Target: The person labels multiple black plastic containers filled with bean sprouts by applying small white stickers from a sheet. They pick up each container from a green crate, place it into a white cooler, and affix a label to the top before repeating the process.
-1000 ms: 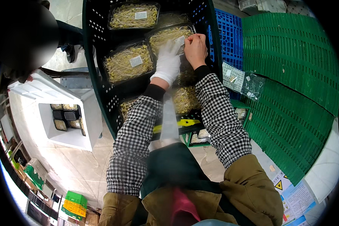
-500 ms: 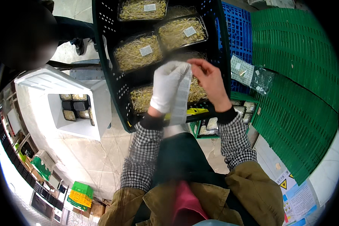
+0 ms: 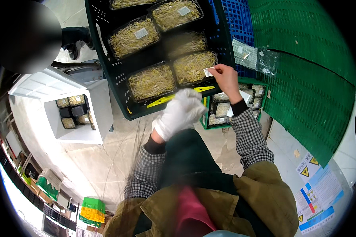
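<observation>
My bare right hand point(image 3: 226, 80) pinches a small white label point(image 3: 208, 72) between thumb and finger, at the right corner of a clear-wrapped tray of bean sprouts point(image 3: 194, 67). My white-gloved left hand point(image 3: 180, 113), blurred, is closed in front of the black crate's near edge. The label strip it held half a second ago is almost wholly hidden now. Left of the first tray lies another tray of sprouts point(image 3: 151, 81), with no label seen on its top. Farther back in the black crate point(image 3: 135, 111), a tray point(image 3: 133, 37) and its neighbour point(image 3: 176, 15) carry white labels.
A green crate point(image 3: 217, 126) of packed trays stands low at right. At left is an open white foam box point(image 3: 101, 112) with more trays. Green slatted panels point(image 3: 300, 39) and a blue crate point(image 3: 239, 19) lie to the right. Another person's leg point(image 3: 73, 37) shows at far left.
My hands have separated: the left came down toward me, and the right went to the front right tray with a label. The crate appears higher and farther left in view.
</observation>
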### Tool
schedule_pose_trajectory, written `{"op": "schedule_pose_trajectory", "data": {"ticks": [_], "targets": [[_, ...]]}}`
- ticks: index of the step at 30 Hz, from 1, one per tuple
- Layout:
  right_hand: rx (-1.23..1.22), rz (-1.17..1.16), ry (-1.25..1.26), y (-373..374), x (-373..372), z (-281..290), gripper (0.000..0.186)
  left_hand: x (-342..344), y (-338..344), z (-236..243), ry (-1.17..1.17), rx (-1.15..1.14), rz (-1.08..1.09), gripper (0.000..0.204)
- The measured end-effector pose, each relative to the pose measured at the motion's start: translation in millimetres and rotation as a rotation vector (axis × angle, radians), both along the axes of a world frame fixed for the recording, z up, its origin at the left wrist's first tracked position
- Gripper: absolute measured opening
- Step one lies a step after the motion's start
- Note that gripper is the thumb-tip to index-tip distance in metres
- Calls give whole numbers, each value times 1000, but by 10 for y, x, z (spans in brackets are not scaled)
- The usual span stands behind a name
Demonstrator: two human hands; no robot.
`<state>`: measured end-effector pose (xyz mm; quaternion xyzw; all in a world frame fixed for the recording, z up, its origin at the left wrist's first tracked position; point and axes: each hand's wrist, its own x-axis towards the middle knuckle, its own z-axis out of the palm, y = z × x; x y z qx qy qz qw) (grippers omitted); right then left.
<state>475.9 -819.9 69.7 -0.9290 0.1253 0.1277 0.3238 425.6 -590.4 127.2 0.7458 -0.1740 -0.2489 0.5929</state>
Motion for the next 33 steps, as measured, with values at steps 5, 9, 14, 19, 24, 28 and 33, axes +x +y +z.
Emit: {"op": "schedule_pose_trajectory", "data": {"ticks": [5, 9, 14, 19, 24, 28, 33], "targets": [[-138, 55, 18, 145, 109, -328, 25, 335, -189, -561, -301, 187, -42, 22], [-247, 53, 52, 111, 130, -495, 29, 652, -379, -840, 11, 96, -212, 28], [-352, 78, 125, 244, 173, -374, 29, 722, -489, -1246, 73, 159, -260, 41], [-176, 229, -40, 52, 179, -640, 23, 619, -424, -1145, 63, 189, -255, 40], [186, -38, 206, -37, 198, -601, 22, 317, -101, -502, 651, -398, 232, 21], [294, -218, 58, 120, 106, -239, 19, 94, 108, -291, 625, -281, 355, 22], [822, -43, 477, 476, -21, 467, 20, -76, 143, -264, 535, -258, 535, 24]]}}
